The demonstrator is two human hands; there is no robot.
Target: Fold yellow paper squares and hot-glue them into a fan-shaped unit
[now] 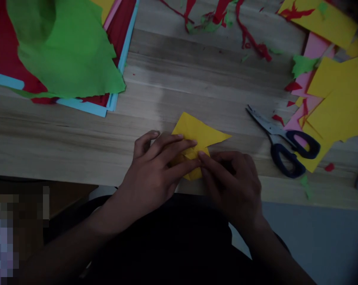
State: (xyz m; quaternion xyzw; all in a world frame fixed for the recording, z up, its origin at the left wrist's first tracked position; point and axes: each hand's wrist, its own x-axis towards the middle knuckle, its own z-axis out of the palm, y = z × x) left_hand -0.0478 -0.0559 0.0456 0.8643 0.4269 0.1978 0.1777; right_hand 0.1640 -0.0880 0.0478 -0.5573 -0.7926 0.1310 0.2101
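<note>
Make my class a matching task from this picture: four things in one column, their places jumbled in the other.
1. Folded yellow paper
2. Scissors
3. Large green sheet
4. Long red paper strips

A. Atop the stack of coloured paper
B. Near the picture's top edge
C. Under fingers of the left hand
D. Right of the right hand

Pairs: 1-C, 2-D, 3-A, 4-B

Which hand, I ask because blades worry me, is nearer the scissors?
Right. The right hand, touching the folded paper, is left of the scissors and not touching them. The left hand, lying over the paper, is farther left of them.
</note>
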